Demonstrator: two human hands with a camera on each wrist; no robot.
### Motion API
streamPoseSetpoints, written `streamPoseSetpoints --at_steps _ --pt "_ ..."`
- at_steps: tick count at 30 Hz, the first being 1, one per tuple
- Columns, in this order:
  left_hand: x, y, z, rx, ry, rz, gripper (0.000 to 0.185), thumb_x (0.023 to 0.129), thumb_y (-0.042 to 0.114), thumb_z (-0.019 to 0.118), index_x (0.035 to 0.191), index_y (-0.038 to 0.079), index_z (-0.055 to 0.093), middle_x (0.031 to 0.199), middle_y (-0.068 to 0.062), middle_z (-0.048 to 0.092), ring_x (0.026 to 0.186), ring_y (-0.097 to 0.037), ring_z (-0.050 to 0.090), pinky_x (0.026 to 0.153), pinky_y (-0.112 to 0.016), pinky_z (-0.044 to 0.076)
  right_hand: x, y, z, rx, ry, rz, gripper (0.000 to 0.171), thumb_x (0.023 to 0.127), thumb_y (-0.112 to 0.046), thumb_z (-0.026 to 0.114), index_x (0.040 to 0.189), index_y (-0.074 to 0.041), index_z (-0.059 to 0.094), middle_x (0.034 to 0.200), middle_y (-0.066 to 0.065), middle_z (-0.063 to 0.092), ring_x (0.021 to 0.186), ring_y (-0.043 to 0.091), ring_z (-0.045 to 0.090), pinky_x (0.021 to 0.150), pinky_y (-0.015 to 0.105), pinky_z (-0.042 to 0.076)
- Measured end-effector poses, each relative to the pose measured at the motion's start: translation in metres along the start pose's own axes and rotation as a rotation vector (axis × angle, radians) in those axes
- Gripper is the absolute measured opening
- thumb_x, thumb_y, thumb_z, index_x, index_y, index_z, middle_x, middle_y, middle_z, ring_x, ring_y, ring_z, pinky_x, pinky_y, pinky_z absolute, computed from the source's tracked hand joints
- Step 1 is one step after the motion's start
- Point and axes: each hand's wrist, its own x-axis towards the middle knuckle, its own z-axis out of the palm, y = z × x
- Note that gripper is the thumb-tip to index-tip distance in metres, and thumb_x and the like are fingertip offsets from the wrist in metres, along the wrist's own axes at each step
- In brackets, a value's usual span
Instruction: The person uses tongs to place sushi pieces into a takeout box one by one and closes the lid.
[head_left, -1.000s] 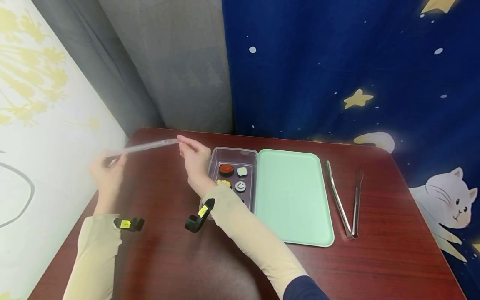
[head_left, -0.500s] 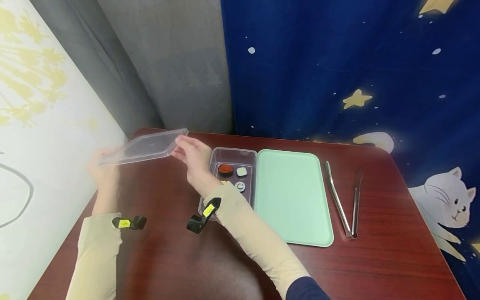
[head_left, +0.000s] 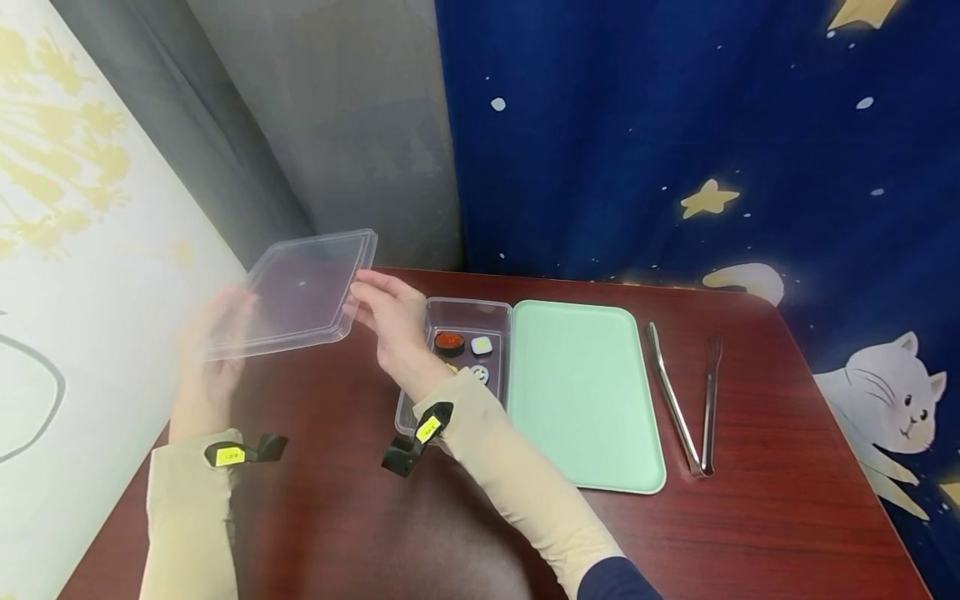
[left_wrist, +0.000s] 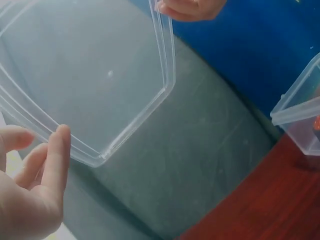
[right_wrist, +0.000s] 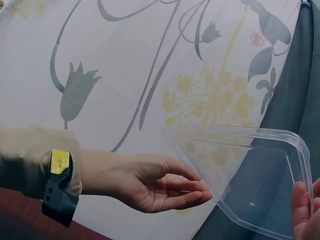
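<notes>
Both hands hold a clear rectangular plastic lid (head_left: 303, 287) tilted up above the left part of the table. My left hand (head_left: 213, 358) pinches its near-left edge; the right wrist view shows that hand (right_wrist: 150, 185) with thumb and fingers at the lid's rim. My right hand (head_left: 393, 333) grips the opposite edge between thumb and fingers. Beside the right wrist stands a clear plastic box (head_left: 468, 310), uncovered. Inside are toy-like sushi pieces: one topped with red roe (head_left: 450, 343), a white one (head_left: 482, 345) and a round roll (head_left: 479, 375). The right forearm hides the box's near part.
A pale green tray (head_left: 588, 392) lies against the box's right side. Farther right, metal tongs (head_left: 693, 417) lie spread on the dark red wooden table (head_left: 780, 467). Curtains hang behind the table, and a white patterned cloth (head_left: 82, 333) is at the left.
The lid has turned from edge-on to showing its broad face, with its far edge raised higher. Both hands keep their hold on it. Box, tray and tongs stay in place.
</notes>
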Motion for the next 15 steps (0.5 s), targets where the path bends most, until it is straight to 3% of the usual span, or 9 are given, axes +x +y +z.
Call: streamPoseSetpoints --at_steps 2,3,5,9,14,15 --pt "0.001 -0.001 0.007 0.064 0.042 -0.002 0.036 0.091 -0.017 0.041 0.127 -0.019 0.042 0.124 -0.029 0.052 0.119 -0.035 0.050 0.106 -0.036 0.032 0.000 -0.004 -0.004 0.009 -0.008 -0.009 0.019 0.081 0.007 0.063 0.100 0.009 0.067 0.073 0.005 0.062 0.062 0.012 0.061 0.070 0.032 0.057" --pt "0.002 -0.002 0.011 -0.059 0.112 -0.044 0.036 0.092 -0.017 0.040 0.127 -0.018 0.043 0.122 -0.028 0.054 0.117 -0.034 0.051 0.106 -0.035 0.032 0.000 -0.007 -0.007 0.013 -0.010 -0.013 0.020 0.082 0.007 0.063 0.101 0.010 0.066 0.072 0.005 0.062 0.061 0.011 0.061 0.070 0.032 0.057" --pt "0.008 -0.005 0.019 -0.162 0.197 -0.085 0.031 0.092 -0.015 0.042 0.122 -0.018 0.050 0.115 -0.027 0.059 0.110 -0.034 0.056 0.103 -0.034 0.036 0.001 -0.011 -0.011 0.023 -0.005 -0.025 0.021 0.081 0.008 0.062 0.102 0.011 0.065 0.071 0.004 0.061 0.061 0.011 0.059 0.068 0.031 0.057" --pt "0.018 -0.013 0.033 -0.270 0.239 -0.098 0.024 0.088 -0.016 0.049 0.110 -0.019 0.058 0.105 -0.028 0.064 0.101 -0.035 0.061 0.100 -0.035 0.040 0.001 -0.021 -0.022 0.028 0.014 -0.041 0.022 0.081 0.009 0.062 0.103 0.011 0.065 0.073 0.004 0.061 0.062 0.010 0.058 0.065 0.028 0.057" --pt "0.032 -0.021 0.048 -0.210 0.451 -0.221 0.015 0.084 -0.015 0.058 0.097 -0.014 0.065 0.096 -0.021 0.066 0.091 -0.028 0.066 0.092 -0.030 0.047 0.004 -0.033 -0.038 0.023 0.027 -0.048 0.024 0.082 0.008 0.063 0.105 0.009 0.064 0.078 0.004 0.061 0.064 0.009 0.058 0.069 0.027 0.056" --pt "0.033 -0.023 0.049 -0.037 0.409 -0.229 0.016 0.086 -0.008 0.059 0.100 -0.011 0.066 0.100 -0.014 0.068 0.095 -0.020 0.065 0.093 -0.026 0.046 0.004 -0.035 -0.041 0.017 0.028 -0.050 0.024 0.082 0.007 0.063 0.106 0.009 0.063 0.078 0.004 0.061 0.065 0.009 0.058 0.070 0.027 0.056"
